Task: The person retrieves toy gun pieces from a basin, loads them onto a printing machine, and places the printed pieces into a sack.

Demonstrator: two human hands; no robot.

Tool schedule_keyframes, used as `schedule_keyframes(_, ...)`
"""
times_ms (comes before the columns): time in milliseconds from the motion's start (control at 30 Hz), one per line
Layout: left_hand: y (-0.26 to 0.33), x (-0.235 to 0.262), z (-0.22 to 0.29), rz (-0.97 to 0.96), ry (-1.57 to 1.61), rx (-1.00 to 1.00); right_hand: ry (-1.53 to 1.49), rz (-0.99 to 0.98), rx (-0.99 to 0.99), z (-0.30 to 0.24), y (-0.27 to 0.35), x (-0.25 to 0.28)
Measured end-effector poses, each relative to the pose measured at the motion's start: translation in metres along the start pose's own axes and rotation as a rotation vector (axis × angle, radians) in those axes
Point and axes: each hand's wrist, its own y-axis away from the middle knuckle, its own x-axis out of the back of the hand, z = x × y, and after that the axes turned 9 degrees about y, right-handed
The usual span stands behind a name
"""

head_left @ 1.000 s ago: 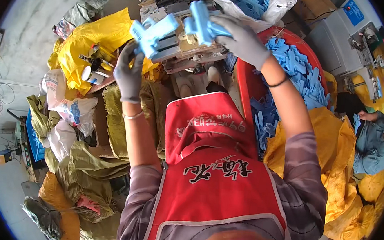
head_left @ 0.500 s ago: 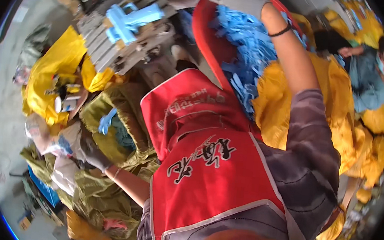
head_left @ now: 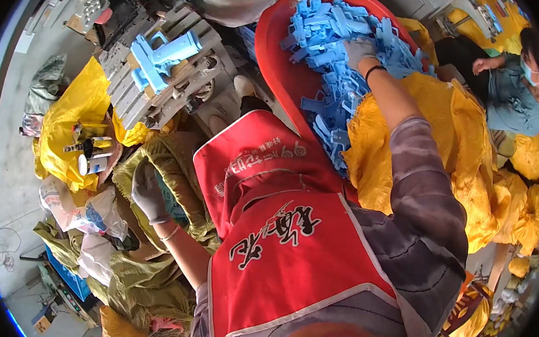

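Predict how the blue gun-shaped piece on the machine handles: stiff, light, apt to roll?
The blue gun-shaped piece is probably stiff: crisp edges, no visible sag. Likely light for its size, if it's the moulded plastic its uniform colour suggests. Rolling looks unlikely; its angular, branching shape would more likely slide or pivot on the slatted machine bed.

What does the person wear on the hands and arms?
The left hand wears a grey glove and pale wristband; the right hand, a grey glove and dark wristband. The right sleeve, purplish grey with paler streaks, stops short of the wrist.
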Motion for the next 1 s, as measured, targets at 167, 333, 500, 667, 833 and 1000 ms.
schedule_keyframes(167, -0.004, -0.005, 0.008, -0.012, 0.038, -0.035, -0.016, 0.115, 0.207, 0.008, -0.003, 0.039)
schedule_keyframes(333, -0.014, -0.004, 0.017, 0.003, 0.018, -0.148, -0.492, 0.223, 0.04, 0.019, -0.015, 0.084)
schedule_keyframes(500, -0.019, -0.001, 0.044, 0.027, 0.023, -0.17, -0.201, -0.076, 0.252, 0.034, 0.0, 0.054)
schedule_keyframes(667, -0.036, 0.002, 0.061, 0.069, 0.062, -0.33, -0.266, -0.021, 0.223, 0.055, 0.018, 0.056)
schedule_keyframes(833, -0.072, -0.005, 0.092, 0.099, -0.028, -0.51, -0.511, 0.257, 0.093, 0.062, 0.03, 0.11)
schedule_keyframes(1000, -0.098, -0.01, 0.107, 0.046, -0.098, -0.48, -1.185, 0.408, 0.107, 0.045, 0.047, 0.154)
